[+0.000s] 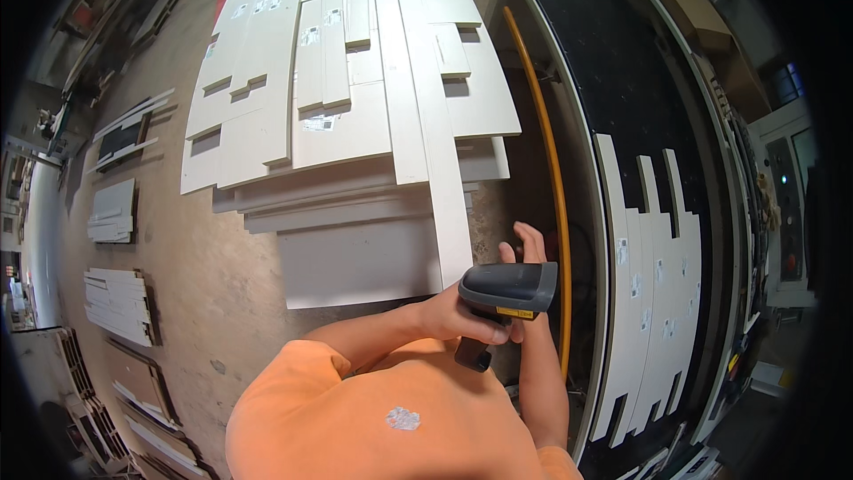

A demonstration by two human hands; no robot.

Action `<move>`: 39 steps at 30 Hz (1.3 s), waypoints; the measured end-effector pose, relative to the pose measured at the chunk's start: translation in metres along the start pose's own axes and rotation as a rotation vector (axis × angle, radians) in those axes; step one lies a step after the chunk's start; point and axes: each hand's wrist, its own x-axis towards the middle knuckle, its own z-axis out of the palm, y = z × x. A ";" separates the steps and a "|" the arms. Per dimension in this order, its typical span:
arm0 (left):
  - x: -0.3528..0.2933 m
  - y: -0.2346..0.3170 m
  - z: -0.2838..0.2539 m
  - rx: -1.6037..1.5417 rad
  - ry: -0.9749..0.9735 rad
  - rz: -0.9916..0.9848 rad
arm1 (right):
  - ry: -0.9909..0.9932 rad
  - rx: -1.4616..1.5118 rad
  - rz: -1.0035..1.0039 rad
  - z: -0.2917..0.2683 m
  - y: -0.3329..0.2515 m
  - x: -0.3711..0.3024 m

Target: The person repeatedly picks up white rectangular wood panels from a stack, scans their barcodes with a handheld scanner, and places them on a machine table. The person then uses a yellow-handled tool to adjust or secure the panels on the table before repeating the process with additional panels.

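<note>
My left hand (464, 318) is wrapped round the grip of a dark grey handheld barcode scanner (506, 286), held in front of my chest. The scanner's head points to the right, and a yellow label sits on its side. Just behind the scanner is my right hand (531, 244), its fingers stretched upward and apart; the scanner hides its palm. Beyond my hands lies a large stack of pale panels (342, 129), many bearing small white labels. One long narrow strip (451, 222) juts from the stack toward my left hand.
On my right, a black-topped table (622, 53) carries several long labelled pale panels (653, 302). A curved orange-yellow bar (549, 160) runs along its near side. Smaller board piles (120, 302) lie on the floor to the left. A cardboard box (689, 9) stands at the far right.
</note>
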 end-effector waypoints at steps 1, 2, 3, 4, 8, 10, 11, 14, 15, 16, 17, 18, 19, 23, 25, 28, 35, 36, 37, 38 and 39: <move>0.001 -0.007 0.007 0.017 0.028 -0.028 | 0.083 -0.039 0.035 -0.011 0.024 -0.031; 0.002 -0.015 0.013 0.022 0.030 -0.073 | 0.102 0.082 0.137 -0.023 0.049 -0.071; 0.008 -0.024 0.021 0.021 0.009 -0.128 | -0.012 0.037 0.302 -0.041 0.077 -0.113; 0.010 -0.031 0.025 0.140 0.003 -0.150 | 0.032 -0.045 0.411 -0.050 0.104 -0.159; 0.033 -0.062 0.066 0.180 0.096 -0.043 | -0.226 -0.218 1.142 -0.067 0.209 -0.350; 0.050 -0.075 0.090 0.172 0.103 -0.054 | -0.137 -0.279 1.321 -0.067 0.248 -0.433; 0.060 -0.084 0.102 0.197 0.155 -0.064 | -0.077 -0.287 1.453 -0.068 0.261 -0.469; 0.095 -0.101 0.131 0.276 0.103 -0.179 | 0.800 0.040 1.890 -0.066 0.289 -0.537; 0.107 -0.109 0.142 0.317 0.076 -0.198 | 0.949 -0.026 1.943 -0.068 0.297 -0.547; 0.118 -0.118 0.154 0.337 0.101 -0.216 | 1.021 -0.031 1.869 -0.071 0.303 -0.555; 0.128 -0.129 0.166 0.353 0.104 -0.227 | 1.031 -0.115 1.767 -0.075 0.309 -0.558; 0.139 -0.141 0.177 0.374 0.071 -0.245 | 1.096 0.062 1.528 -0.081 0.314 -0.559; 0.149 -0.150 0.188 0.391 0.041 -0.251 | 1.138 0.249 1.330 -0.089 0.318 -0.557; 0.202 -0.187 0.215 0.527 -0.101 -0.322 | 1.285 0.500 1.261 -0.113 0.315 -0.545; 0.235 -0.202 0.216 0.581 -0.167 -0.356 | 1.484 0.540 1.252 -0.118 0.295 -0.546; 0.290 -0.222 0.206 0.651 -0.158 -0.340 | 1.719 0.523 1.140 -0.136 0.242 -0.570; 0.445 -0.268 0.172 0.755 -0.148 -0.354 | 2.297 0.840 0.656 -0.178 0.032 -0.536; 0.468 -0.277 0.169 0.776 -0.148 -0.329 | 2.166 0.776 0.734 -0.188 0.004 -0.511; 0.492 -0.286 0.167 0.780 -0.173 -0.299 | 2.012 0.697 0.780 -0.196 -0.022 -0.482; 0.516 -0.297 0.168 0.795 -0.172 -0.276 | 1.815 0.639 1.029 -0.205 -0.042 -0.454; 0.539 -0.308 0.169 0.836 -0.160 -0.266 | 1.668 0.812 1.046 -0.211 -0.060 -0.425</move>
